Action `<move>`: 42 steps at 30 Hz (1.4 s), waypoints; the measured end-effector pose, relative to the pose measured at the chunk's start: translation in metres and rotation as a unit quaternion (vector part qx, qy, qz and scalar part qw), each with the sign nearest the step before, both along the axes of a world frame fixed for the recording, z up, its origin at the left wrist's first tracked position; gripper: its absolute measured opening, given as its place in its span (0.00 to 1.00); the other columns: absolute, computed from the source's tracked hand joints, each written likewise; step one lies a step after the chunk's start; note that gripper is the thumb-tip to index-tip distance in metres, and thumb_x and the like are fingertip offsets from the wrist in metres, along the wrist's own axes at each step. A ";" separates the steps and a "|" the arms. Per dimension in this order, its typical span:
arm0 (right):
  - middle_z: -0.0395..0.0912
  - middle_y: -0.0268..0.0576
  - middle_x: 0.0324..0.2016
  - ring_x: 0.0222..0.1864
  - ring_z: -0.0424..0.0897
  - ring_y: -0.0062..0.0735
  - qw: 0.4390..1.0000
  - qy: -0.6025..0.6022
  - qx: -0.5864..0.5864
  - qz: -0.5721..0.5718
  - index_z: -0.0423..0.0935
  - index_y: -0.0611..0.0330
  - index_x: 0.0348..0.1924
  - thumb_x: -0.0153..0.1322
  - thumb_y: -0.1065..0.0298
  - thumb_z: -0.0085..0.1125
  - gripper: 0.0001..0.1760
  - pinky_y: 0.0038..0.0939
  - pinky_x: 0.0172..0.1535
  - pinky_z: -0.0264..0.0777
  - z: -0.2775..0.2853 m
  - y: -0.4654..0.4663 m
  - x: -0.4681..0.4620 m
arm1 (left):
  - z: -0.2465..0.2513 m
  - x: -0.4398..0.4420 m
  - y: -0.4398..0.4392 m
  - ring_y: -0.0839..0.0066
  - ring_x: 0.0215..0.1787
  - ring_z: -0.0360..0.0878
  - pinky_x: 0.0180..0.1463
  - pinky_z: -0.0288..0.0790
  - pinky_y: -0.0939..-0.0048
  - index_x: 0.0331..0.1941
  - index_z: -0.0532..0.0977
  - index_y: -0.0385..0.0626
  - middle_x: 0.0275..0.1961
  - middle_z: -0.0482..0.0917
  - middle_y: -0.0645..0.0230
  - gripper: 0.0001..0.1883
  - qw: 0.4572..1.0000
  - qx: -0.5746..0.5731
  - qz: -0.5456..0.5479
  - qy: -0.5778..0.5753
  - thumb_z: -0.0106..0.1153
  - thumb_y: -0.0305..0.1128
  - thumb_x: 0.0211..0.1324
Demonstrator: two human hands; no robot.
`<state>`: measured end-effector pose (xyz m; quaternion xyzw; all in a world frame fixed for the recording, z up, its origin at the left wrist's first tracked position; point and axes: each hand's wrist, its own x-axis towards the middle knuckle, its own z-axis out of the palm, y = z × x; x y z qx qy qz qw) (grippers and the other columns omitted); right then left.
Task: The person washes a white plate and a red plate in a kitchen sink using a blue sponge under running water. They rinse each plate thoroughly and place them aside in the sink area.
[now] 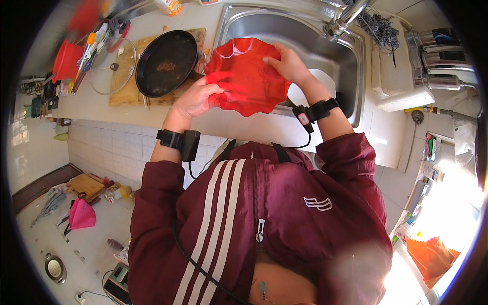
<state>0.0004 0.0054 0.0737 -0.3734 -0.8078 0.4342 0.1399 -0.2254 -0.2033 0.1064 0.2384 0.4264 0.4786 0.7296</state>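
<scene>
Both my hands hold a red translucent dish with a scalloped rim [253, 78], raised over the front left edge of the sink. My left hand [200, 95] grips its lower left rim, the thumb on the near face and fingers showing red through the wall. On the upper right rim sits my right hand [290, 65], thumb on the near face. Behind the dish and my right wrist, a white bowl [314, 85] is partly hidden in the stainless steel sink [274, 32]. Left of the dish lies a black frying pan [166, 63], its handle running behind my left hand.
The pan rests on a wooden cutting board [122, 97] beside a glass lid [110, 82]. A red container [68, 61] with utensils stands farther left. The faucet [345, 21] reaches over the sink's back right. Steel wool [379, 30] hangs at the upper right.
</scene>
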 end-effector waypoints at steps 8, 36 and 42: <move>0.81 0.75 0.42 0.48 0.81 0.74 0.964 0.055 0.024 -0.258 0.73 0.73 0.52 0.79 0.64 0.53 0.18 0.54 0.51 0.76 -0.035 -0.041 -0.030 | 0.010 0.040 0.013 0.48 0.63 0.81 0.60 0.79 0.50 0.77 0.54 0.47 0.69 0.74 0.43 0.31 0.968 0.012 0.250 0.031 0.50 0.34 0.76; 0.86 0.42 0.32 0.29 0.79 0.28 0.969 0.110 -0.112 -0.188 0.82 0.70 0.43 0.82 0.57 0.55 0.20 0.33 0.38 0.75 -0.058 -0.036 -0.047 | 0.016 0.090 0.013 0.48 0.69 0.75 0.57 0.83 0.41 0.73 0.54 0.44 0.71 0.67 0.41 0.27 0.936 0.010 0.318 0.154 0.34 0.19 0.71; 0.87 0.42 0.39 0.39 0.86 0.32 0.861 0.256 -0.426 -0.111 0.82 0.65 0.51 0.82 0.67 0.52 0.13 0.35 0.42 0.81 -0.052 -0.042 -0.029 | 0.024 0.072 0.010 0.48 0.69 0.75 0.57 0.83 0.42 0.74 0.54 0.44 0.71 0.68 0.42 0.28 0.946 0.008 0.273 0.178 0.35 0.20 0.71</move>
